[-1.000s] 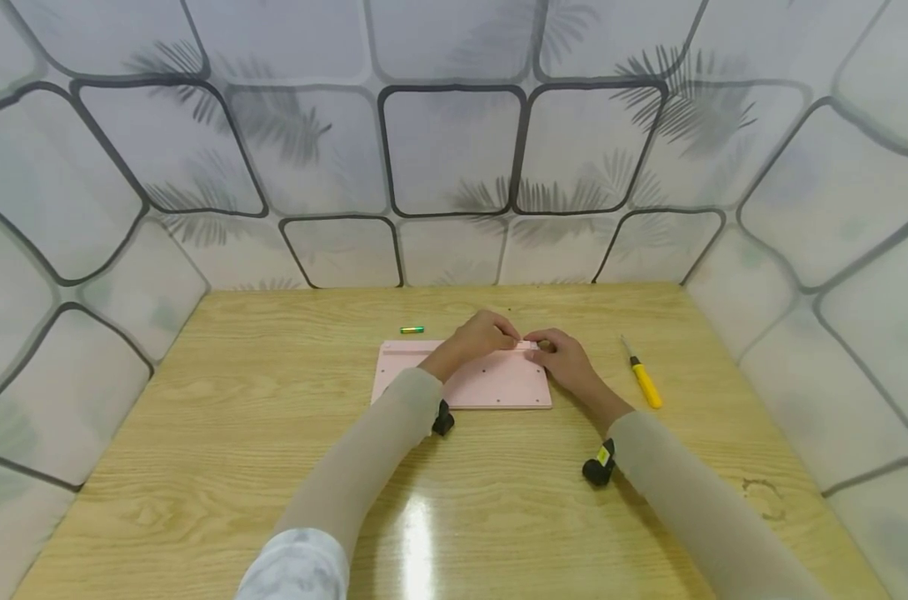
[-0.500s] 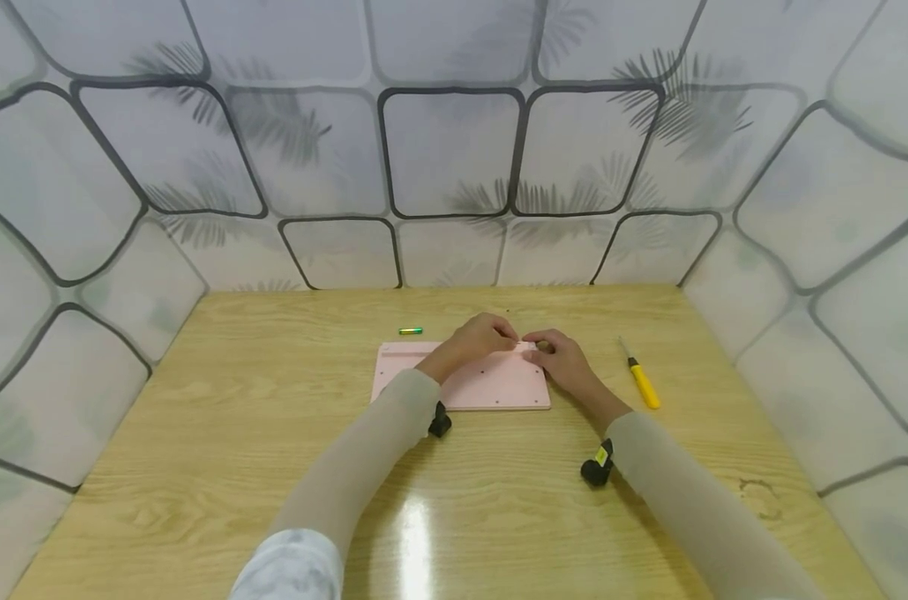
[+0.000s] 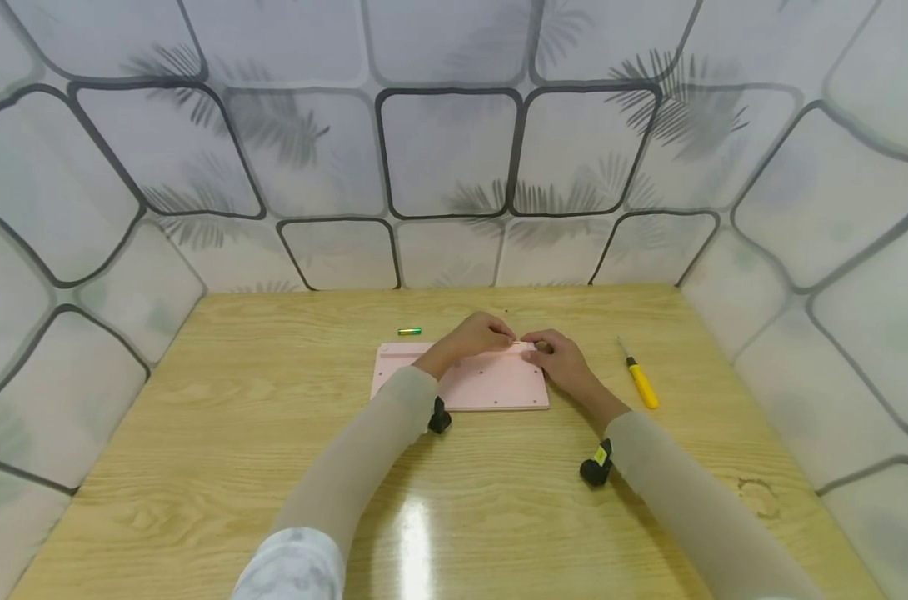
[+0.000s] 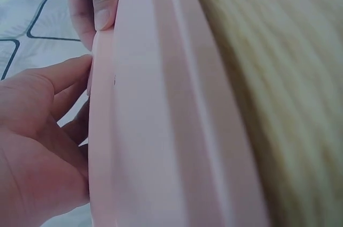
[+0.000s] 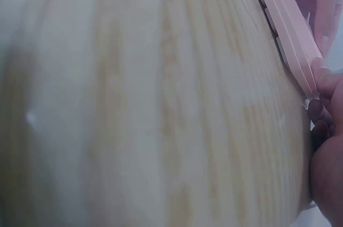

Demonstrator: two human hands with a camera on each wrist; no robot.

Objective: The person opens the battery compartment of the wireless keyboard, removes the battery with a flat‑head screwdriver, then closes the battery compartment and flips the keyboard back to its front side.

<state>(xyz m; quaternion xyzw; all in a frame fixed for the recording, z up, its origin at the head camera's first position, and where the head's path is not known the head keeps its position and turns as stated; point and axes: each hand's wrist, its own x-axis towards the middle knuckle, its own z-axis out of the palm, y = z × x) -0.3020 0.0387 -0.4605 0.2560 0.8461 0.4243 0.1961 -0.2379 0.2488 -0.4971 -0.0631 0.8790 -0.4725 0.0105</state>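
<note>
A pink keyboard [image 3: 491, 387] lies face down on the wooden table, with small dark screws dotting its back and a raised bar along its far edge. My right hand [image 3: 562, 362] grips the far right corner, its thumb on the back. Bent fingers of my left hand [image 3: 476, 335] come to the raised bar, just left of the right fingertips. In the left wrist view the left fingertips [image 4: 86, 62] lie right at the bar's edge [image 4: 102, 104]; I cannot tell what they pinch. Dark keys [image 5: 269, 15] show under the rim in the right wrist view.
A green and gold battery [image 3: 410, 332] lies behind the keyboard's left part. To the right is a screwdriver with a yellow handle [image 3: 644, 387], its shaft pointing away. Patterned walls [image 3: 446, 250] enclose the table at the back and both sides.
My left fingertips have shifted very slightly left along the raised bar. The right hand keeps its grip on the corner, and the keyboard, battery and screwdriver stay in place.
</note>
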